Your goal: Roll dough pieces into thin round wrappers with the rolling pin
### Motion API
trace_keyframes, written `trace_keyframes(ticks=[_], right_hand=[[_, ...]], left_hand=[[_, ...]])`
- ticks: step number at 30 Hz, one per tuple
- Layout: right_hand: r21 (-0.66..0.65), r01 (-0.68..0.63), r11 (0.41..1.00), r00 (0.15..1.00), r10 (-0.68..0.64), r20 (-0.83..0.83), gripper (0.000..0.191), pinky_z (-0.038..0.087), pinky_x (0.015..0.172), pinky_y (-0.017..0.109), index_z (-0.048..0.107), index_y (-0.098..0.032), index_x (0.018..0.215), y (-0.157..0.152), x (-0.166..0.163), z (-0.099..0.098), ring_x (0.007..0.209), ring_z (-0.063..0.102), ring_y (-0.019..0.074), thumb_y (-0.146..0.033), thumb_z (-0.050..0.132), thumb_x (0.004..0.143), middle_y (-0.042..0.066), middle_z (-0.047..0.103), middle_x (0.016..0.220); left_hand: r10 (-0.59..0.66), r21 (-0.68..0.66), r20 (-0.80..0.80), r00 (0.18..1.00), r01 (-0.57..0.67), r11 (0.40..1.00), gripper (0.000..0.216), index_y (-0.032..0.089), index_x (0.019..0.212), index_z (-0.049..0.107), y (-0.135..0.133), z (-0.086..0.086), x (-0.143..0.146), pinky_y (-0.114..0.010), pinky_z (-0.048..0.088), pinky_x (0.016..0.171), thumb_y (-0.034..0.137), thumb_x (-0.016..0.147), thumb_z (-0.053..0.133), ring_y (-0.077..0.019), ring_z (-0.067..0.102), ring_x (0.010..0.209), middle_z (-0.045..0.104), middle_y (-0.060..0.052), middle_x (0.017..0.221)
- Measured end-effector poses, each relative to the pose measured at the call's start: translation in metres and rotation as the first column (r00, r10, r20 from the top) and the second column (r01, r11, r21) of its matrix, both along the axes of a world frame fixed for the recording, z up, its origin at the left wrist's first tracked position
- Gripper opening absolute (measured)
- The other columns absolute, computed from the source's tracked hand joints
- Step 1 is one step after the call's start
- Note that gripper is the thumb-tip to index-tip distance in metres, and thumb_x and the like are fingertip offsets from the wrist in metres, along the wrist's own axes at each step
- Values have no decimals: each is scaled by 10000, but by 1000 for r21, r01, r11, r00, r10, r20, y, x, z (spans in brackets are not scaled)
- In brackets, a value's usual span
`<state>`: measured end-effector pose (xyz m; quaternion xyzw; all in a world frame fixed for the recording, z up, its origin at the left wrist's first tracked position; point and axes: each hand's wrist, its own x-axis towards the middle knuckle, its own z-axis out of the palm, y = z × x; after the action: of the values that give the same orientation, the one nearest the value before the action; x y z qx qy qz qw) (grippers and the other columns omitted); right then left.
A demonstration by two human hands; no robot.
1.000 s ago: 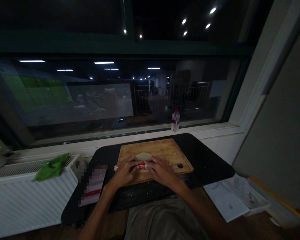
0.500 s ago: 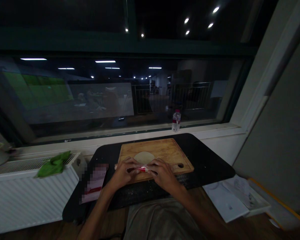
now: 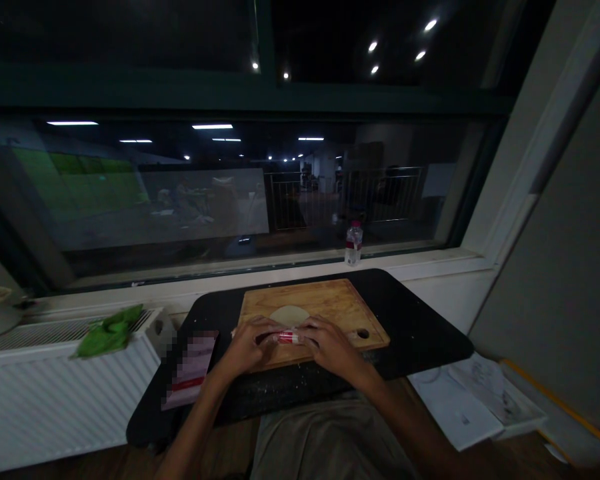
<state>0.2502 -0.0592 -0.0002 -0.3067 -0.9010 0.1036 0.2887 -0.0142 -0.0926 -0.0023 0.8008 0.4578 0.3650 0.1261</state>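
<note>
A flat, pale round of dough point(image 3: 290, 313) lies on a wooden cutting board point(image 3: 325, 300). Across its near side runs a rolling pin point(image 3: 289, 337), with a red and white band showing between my hands. My left hand point(image 3: 254, 340) is closed over the pin's left part, thumb on the near side. On the right part, my right hand point(image 3: 325, 341) is curled around it the same way. My fingers cover much of the pin, and it hides the near edge of the dough.
The board rests on a black table point(image 3: 415, 333) with white specks along its near edge. A pink packet point(image 3: 193, 370) lies at the left. Behind stands a bottle point(image 3: 353, 243) on the sill. A green cloth point(image 3: 110, 331) drapes over the radiator point(image 3: 75, 393); a white box point(image 3: 460, 407) is at lower right.
The rolling pin and both hands have shifted slightly, and more of the red and white band shows. The whole view has moved down a little.
</note>
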Motion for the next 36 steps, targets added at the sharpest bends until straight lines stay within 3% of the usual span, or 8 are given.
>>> trace_keyframes(ticks=[3, 6, 10, 12, 15, 22, 27, 36], right_hand=[[34, 7, 999, 992, -11, 124, 317, 505, 1076, 386, 775, -303, 1362, 14, 3, 6, 1221, 671, 241, -270, 568, 1123, 57, 783, 1257], [99, 92, 991, 973, -110, 202, 354, 429, 1174, 480, 730, -297, 1429, 25, 4, 10, 1324, 619, 282, -362, 517, 1154, 71, 764, 1361], [152, 206, 967, 935, -240, 262, 441, 387, 1208, 519, 647, -254, 1529, 37, 1, 12, 1381, 575, 309, -426, 477, 1160, 115, 719, 1451], [159, 254, 954, 915, -290, 281, 448, 381, 1212, 520, 643, -253, 1532, 42, -1, 14, 1395, 563, 313, -421, 460, 1160, 118, 713, 1460], [138, 322, 937, 893, -349, 285, 451, 372, 1228, 502, 639, -242, 1536, 44, -6, 16, 1427, 546, 308, -378, 456, 1147, 110, 687, 1504], [171, 400, 901, 876, -430, 217, 476, 420, 1215, 432, 673, -177, 1493, 24, -10, 5, 1414, 590, 289, -328, 403, 1131, 135, 698, 1490], [191, 384, 903, 892, -417, 176, 465, 453, 1199, 474, 698, -113, 1435, 5, -8, -3, 1382, 624, 317, -297, 393, 1136, 182, 713, 1452], [173, 414, 894, 886, -439, 147, 441, 442, 1204, 509, 689, -167, 1442, -24, -6, -9, 1379, 628, 331, -339, 410, 1146, 177, 707, 1465]], left_hand=[[65, -26, -103, 993, -68, 997, 330, 300, 1246, 820, 8, 6, 2, -402, 537, 1103, 356, 1070, 547, -237, 727, 1194, 819, -51, 1270], [202, -28, -224, 953, -214, 976, 409, 276, 1394, 738, 17, 11, 3, -433, 489, 1183, 422, 1080, 521, -256, 649, 1349, 742, -71, 1440], [391, 38, -470, 791, -425, 905, 458, 278, 1436, 693, 28, 19, 5, -594, 452, 1179, 488, 1093, 476, -348, 559, 1437, 680, -119, 1517], [415, 66, -563, 715, -462, 885, 455, 279, 1399, 711, 32, 23, 7, -651, 461, 1129, 467, 1113, 412, -381, 558, 1418, 694, -142, 1484], [401, 65, -622, 673, -466, 882, 479, 277, 1429, 689, 33, 27, 9, -653, 486, 1088, 396, 1130, 335, -386, 561, 1413, 689, -147, 1487], [390, 94, -667, 635, -447, 889, 503, 262, 1540, 605, 15, 12, 7, -570, 510, 1100, 274, 1093, 375, -363, 557, 1455, 616, -142, 1600], [454, 131, -550, 701, -464, 876, 482, 241, 1494, 651, -1, -2, 7, -522, 511, 1141, 281, 1098, 377, -323, 561, 1487, 643, -137, 1579], [483, 166, -436, 760, -459, 873, 475, 235, 1448, 685, -17, -19, 4, -459, 480, 1191, 328, 1120, 355, -278, 575, 1485, 690, -98, 1533]])
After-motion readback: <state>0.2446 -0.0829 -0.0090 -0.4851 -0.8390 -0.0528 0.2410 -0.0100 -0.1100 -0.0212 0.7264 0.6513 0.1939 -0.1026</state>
